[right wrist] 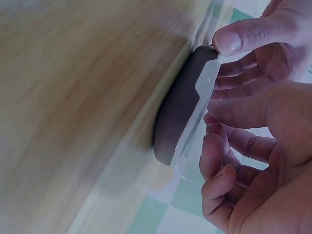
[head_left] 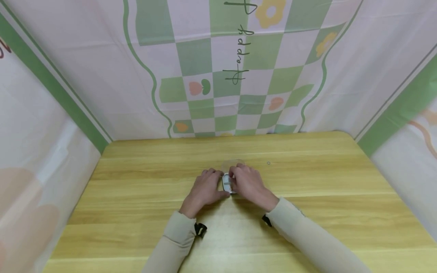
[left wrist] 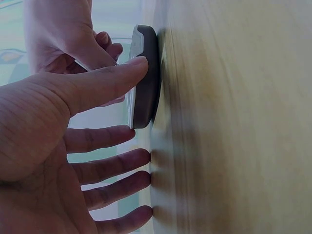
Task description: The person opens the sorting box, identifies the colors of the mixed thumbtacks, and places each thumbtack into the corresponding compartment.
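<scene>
A small case (head_left: pixel 227 183) with a dark base and a pale inside lies on the wooden table, its clear lid (head_left: pixel 233 164) tipped back on the far side. With thumb and index finger at opposite edges, my left hand (head_left: pixel 206 189) steadies the case; its other fingertips touch the table in the left wrist view. The dark side (left wrist: pixel 148 83) shows under that thumb. My right hand (head_left: pixel 248 182) reaches over the case with curled fingers, and its thumb and index finger come together at the open inside. Whether they pinch something small I cannot tell.
A tiny ring-shaped piece (head_left: pixel 268 163) lies on the table (head_left: pixel 136 189) to the right, beyond the right hand. Behind the table's far edge hangs a green-and-white checked cloth (head_left: pixel 225 106), with pale cloth walls at both sides.
</scene>
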### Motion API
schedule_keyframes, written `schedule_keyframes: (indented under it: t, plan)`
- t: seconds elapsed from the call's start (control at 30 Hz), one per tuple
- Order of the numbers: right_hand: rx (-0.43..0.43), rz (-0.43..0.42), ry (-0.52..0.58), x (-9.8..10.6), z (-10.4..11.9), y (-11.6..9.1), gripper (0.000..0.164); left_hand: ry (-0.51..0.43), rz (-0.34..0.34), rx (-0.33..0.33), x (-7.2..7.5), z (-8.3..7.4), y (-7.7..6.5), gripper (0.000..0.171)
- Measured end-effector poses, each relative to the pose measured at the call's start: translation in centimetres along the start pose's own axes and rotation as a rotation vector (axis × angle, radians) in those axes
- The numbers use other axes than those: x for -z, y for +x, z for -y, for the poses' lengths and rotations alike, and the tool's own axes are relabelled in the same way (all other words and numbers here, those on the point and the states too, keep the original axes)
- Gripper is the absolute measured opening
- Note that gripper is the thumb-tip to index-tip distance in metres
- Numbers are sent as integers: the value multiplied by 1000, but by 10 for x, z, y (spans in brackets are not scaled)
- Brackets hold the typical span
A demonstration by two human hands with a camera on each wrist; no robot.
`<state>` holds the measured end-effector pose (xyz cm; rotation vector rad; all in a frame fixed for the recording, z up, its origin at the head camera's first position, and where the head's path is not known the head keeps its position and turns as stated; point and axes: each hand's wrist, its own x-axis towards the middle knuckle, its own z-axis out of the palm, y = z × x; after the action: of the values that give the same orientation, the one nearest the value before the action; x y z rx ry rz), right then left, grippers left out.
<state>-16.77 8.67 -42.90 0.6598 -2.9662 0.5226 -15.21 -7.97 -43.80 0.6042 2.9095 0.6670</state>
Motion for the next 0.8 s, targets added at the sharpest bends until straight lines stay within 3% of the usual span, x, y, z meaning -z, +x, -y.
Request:
schedule_keyframes:
  t: [0.33, 0.8]
  plan:
    - [-14, -47, 11, 6, -4, -6, 8, -11, -4, -3, 0, 1, 0, 65]
    - [-40, -50, 32, 12, -11, -16, 11, -11, 1, 9, 1, -1, -1, 65]
